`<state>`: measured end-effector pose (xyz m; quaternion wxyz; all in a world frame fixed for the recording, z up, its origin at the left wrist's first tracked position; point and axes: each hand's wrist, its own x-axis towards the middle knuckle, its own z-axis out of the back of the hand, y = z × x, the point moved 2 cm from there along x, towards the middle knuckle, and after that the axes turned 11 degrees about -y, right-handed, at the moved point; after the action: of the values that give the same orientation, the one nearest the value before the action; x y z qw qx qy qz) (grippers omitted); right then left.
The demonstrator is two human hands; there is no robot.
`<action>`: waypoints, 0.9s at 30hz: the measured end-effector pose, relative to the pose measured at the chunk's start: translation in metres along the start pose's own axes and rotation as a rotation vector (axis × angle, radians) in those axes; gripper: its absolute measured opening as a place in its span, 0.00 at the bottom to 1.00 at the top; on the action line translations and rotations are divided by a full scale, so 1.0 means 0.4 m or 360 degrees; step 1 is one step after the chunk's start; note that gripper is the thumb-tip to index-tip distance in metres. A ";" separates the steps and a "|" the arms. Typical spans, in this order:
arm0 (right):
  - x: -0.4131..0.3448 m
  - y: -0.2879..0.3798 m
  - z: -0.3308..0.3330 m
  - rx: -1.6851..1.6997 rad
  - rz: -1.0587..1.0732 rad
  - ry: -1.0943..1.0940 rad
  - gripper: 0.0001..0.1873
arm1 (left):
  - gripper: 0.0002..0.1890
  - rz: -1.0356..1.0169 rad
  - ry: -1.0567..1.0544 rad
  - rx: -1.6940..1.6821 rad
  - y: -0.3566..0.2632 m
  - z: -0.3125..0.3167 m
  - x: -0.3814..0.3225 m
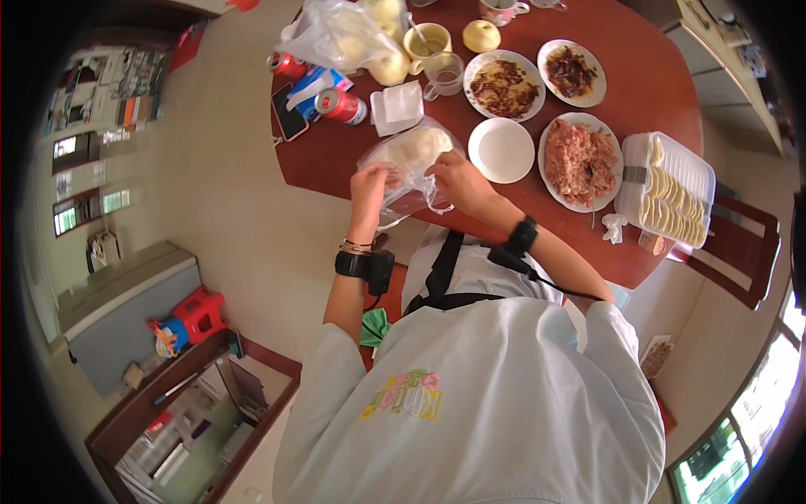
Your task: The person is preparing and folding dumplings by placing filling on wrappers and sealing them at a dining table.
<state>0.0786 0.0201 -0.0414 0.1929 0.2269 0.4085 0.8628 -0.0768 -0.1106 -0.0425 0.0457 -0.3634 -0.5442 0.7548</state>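
Observation:
A clear plastic bag point(398, 203) with pale, dough-like contents point(412, 146) lies at the near edge of the table. My left hand point(373, 189) pinches the bag on its left side. On the other side, my right hand point(463, 181) grips the plastic near the bag's loose handles, with its fingers curled. The bag's opening is partly hidden by folds and fingers. Right beside it sits a white bowl point(502, 151) with nothing in it. Farther right, raw minced meat point(579, 160) is heaped on a plate point(549, 189).
A lidded plastic box point(686, 151) holds rows of dumplings point(674, 205) at the table's right. Two plates of dark food point(504, 88) point(571, 72) stand farther back. White tissues point(397, 106), a red can point(340, 105), a phone point(291, 113) and a glass cup point(444, 72) lie leftward.

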 end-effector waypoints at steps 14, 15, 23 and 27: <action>0.111 -0.023 -0.232 -0.0911 0.0074 0.0210 0.06 | 0.28 -0.0728 -0.0167 0.0278 0.063 0.043 0.082; 0.116 -0.017 -0.244 -0.1045 0.0169 0.0270 0.06 | 0.28 -0.0730 -0.0165 0.0380 0.071 0.047 0.095; 0.139 -0.002 -0.271 -0.1083 0.0123 0.0044 0.08 | 0.27 -0.0600 -0.0080 0.0463 0.087 0.053 0.117; 0.132 0.007 -0.260 -0.0949 0.0180 -0.0029 0.08 | 0.25 -0.0585 -0.0053 0.0287 0.114 0.069 0.128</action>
<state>-0.0222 -0.0185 -0.0854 0.2061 0.1904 0.1221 0.9520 -0.1159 -0.1270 -0.1031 0.2061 -0.2400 -0.5322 0.7853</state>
